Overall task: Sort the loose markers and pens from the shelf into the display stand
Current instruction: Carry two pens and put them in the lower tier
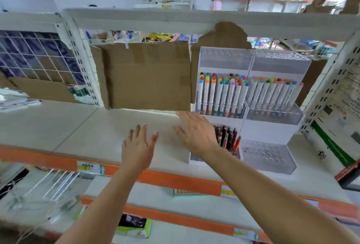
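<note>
A tiered clear display stand (272,125) sits at the right of the white shelf (68,129). White markers with coloured caps (222,94) fill its middle tier, left and right. Dark and red pens (228,136) stand in the lower left tier, partly hidden behind my right hand (194,134). That hand is flat with fingers spread, holding nothing, just left of the stand. My left hand (139,146) hovers open over the bare shelf surface, also holding nothing. I see no loose markers on the shelf.
A large cardboard sheet (148,76) stands against the back of the shelf. An orange price strip (169,179) lines the shelf's front edge. A printed box (335,127) leans at the far right. Lower shelves hold packaged goods. A person stands far behind.
</note>
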`<state>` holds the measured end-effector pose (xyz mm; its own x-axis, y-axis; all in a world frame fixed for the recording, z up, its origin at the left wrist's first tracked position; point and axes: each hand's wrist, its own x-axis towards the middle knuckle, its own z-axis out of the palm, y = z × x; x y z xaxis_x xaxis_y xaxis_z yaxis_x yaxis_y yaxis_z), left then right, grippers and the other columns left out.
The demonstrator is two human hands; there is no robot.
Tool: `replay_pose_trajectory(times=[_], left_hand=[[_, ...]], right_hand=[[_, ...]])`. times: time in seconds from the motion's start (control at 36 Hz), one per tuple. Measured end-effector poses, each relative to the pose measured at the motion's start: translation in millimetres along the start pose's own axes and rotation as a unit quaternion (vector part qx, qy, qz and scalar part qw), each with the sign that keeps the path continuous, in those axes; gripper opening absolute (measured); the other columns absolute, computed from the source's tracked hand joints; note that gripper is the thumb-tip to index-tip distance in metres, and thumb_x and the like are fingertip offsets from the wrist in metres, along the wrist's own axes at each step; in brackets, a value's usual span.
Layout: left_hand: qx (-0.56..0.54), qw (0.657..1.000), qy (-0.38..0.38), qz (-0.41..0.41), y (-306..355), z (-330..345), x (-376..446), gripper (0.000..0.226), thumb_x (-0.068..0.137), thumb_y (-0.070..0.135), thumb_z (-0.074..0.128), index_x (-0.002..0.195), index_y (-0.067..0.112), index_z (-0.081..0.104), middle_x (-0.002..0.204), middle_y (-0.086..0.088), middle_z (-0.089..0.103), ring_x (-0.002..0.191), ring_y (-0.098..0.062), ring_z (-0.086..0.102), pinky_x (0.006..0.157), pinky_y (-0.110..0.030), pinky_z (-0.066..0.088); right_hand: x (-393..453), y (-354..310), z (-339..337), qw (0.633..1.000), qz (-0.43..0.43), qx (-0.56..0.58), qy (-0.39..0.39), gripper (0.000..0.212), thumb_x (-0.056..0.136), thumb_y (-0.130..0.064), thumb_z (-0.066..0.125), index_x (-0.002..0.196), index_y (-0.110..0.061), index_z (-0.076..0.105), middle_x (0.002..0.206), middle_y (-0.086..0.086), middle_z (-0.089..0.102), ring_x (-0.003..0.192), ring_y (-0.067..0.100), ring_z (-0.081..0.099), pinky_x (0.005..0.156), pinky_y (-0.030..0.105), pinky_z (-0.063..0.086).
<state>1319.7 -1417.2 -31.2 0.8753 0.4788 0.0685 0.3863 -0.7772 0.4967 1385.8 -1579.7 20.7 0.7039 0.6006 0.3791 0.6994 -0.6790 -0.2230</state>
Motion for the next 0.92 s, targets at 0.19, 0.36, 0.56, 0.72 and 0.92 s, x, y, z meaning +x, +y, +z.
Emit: replay_pose_trajectory(times=[0.19,0.36,0.56,0.72,0.92], left_hand=[[0.055,0.994,0.032,-0.090,-61,-37,-19,0.061,0.098,0.053,0.023,0.150,0.023,0.020,0.159,-0.004,0.015,0.146,-0.024,0.010,0.116,-0.041,0.011],[0.098,0.984,0.025,-0.149,-119,-68,-38,0.070,0.094,0.062,0.015,0.151,0.020,0.015,0.159,-0.005,0.011,0.147,-0.025,0.004,0.118,-0.042,0.008],[0.114,0.978,0.006,-0.177,-183,-108,-60,0.081,0.088,0.067,0.008,0.153,0.018,0.003,0.160,-0.004,-0.003,0.147,-0.022,-0.006,0.120,-0.037,0.001],[0.144,0.967,-0.006,-0.209,-233,-145,-77,0.073,0.094,0.061,0.012,0.153,0.018,0.000,0.160,-0.007,-0.002,0.147,-0.024,-0.004,0.118,-0.036,0.002],[0.145,0.960,-0.006,-0.240,-287,-174,-93,0.076,0.092,0.063,0.012,0.153,0.019,0.001,0.160,-0.005,0.001,0.147,-0.023,-0.005,0.118,-0.035,0.002]], right_hand=[[29,-49,41,0.985,-0.039,-0.019,-0.168,0.062,0.099,-0.051,0.026,0.150,-0.016,0.019,0.158,0.003,0.018,0.143,0.023,0.019,0.116,0.037,0.014],[45,-98,78,0.970,-0.083,0.000,-0.228,0.066,0.098,-0.054,0.024,0.151,-0.018,0.012,0.160,0.003,0.009,0.144,0.024,0.014,0.117,0.039,0.012],[68,-175,104,0.958,-0.138,0.017,-0.251,0.064,0.099,-0.053,0.023,0.152,-0.020,0.008,0.160,0.003,0.007,0.145,0.023,0.011,0.116,0.039,0.009],[88,-244,124,0.951,-0.177,0.021,-0.251,0.063,0.099,-0.053,0.021,0.151,-0.020,0.009,0.159,0.002,0.011,0.144,0.022,0.015,0.115,0.037,0.013],[103,-307,156,0.942,-0.206,0.021,-0.264,0.065,0.099,-0.056,0.018,0.152,-0.020,0.008,0.159,0.002,0.012,0.145,0.021,0.014,0.117,0.038,0.014]])
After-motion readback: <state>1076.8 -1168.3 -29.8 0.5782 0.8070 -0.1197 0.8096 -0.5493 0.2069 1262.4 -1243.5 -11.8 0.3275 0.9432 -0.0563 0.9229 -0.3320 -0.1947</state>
